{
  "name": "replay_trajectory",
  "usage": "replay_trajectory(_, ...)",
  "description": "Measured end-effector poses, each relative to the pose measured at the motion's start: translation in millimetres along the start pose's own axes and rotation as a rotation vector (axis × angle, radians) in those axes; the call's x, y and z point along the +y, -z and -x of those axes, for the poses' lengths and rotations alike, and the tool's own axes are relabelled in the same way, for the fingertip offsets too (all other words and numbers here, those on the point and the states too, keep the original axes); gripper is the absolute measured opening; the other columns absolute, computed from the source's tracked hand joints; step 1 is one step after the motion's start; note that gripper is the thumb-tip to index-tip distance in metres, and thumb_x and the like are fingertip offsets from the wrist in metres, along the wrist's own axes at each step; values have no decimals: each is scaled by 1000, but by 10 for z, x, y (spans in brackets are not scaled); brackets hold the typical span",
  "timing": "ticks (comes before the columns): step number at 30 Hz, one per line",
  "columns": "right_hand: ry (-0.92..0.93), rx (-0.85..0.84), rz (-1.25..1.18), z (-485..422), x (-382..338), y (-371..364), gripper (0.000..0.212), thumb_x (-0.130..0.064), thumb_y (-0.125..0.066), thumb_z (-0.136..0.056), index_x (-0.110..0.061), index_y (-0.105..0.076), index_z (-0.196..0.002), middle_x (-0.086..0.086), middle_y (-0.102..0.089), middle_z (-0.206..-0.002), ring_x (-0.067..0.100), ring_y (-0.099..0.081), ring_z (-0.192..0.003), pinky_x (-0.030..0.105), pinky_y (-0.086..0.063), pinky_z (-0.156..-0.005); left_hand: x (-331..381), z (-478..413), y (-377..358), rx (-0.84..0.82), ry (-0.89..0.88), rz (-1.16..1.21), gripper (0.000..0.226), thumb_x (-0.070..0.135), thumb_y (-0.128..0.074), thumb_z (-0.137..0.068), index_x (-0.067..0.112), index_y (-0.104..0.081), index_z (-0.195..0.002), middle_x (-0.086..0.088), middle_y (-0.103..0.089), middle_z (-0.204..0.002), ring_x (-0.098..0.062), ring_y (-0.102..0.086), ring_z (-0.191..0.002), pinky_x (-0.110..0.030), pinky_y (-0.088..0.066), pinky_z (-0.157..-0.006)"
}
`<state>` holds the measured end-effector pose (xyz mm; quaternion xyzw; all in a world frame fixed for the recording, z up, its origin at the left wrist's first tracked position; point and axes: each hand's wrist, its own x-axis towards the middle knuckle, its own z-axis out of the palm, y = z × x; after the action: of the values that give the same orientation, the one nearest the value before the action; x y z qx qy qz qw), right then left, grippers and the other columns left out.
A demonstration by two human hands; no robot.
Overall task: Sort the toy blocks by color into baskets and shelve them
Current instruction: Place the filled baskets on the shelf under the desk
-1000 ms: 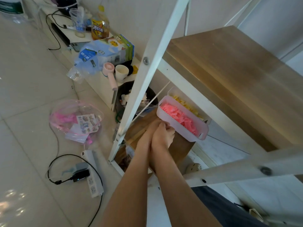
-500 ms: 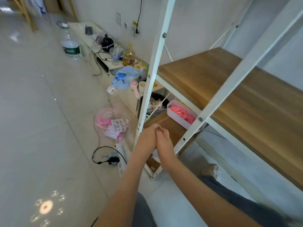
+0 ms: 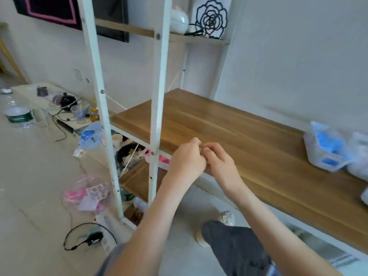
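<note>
Presently both forearms reach forward; left hand [image 3: 186,159] and right hand [image 3: 222,163] touch above the shelf [image 3: 249,134] front edge. Both are clenched, gripping nothing visible.

Nothing reads clearly; the water bottle [image 3: 18,117] has a green label whose white lettering, perhaps a brand, is blurred.

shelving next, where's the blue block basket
Head view, far right: the blue block basket sits on the wooden shelf, close to the wall.
</note>
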<state>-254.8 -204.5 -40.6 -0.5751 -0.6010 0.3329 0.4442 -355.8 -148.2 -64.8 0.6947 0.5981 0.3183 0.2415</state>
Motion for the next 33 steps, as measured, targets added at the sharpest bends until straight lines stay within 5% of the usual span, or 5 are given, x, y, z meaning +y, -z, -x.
replay_trajectory(4,-14,158,262,-88,252,738,22,-26,-45,-95,-19,-56,-113,-3,-58,-113,8,-53,-96,20,-40,-76,600,-1,-355,-80,-125,28,22,32,-46,-96,21,-61,-107,2,-64,-104,-15,-59,-87,-28,-46,-73)
replay_trajectory(21,-379,573,521,-194,1099,2400,79,-9,-50,-88,-8,-2,-150,14,-12,-152,34,-19,-136,41,-27,-109,1537,44,-1232,-418,-261,-139,32,31,-40,-100,11,-52,-121,-4,-61,-100,-20,-60,-86,-32,-49,-71)
replay_trajectory(24,-371,557,655,-227,1148,2488,77,-6,-49,-85,-5,-4,-149,18,-19,-149,37,-25,-130,43,-30,-106,1597,62,-1200,-441,-261,-144,30,33,-40,-100,12,-54,-118,-4,-62,-101,-20,-60,-87,-36,-52,-79)
replay_trajectory(28,-356,485,558,-286,1129,2578,65,-2,-45,-87,-12,-14,-144,22,-51,-124,31,-57,-92,36,-45,-68,1596,74,-1126,-443,-253,-153,31,32,-40,-100,10,-55,-116,-7,-63,-107,-23,-61,-94,-38,-51,-84)
replay_trajectory(33,-329,525,551,-394,1085,2636,52,-6,-48,-89,-11,-29,-137,20,-56,-116,36,-58,-99,36,-43,-74,1461,72,-1023,-438,-229,-137,30,33,-40,-100,14,-54,-119,-3,-62,-104,-19,-60,-89,-35,-52,-82)
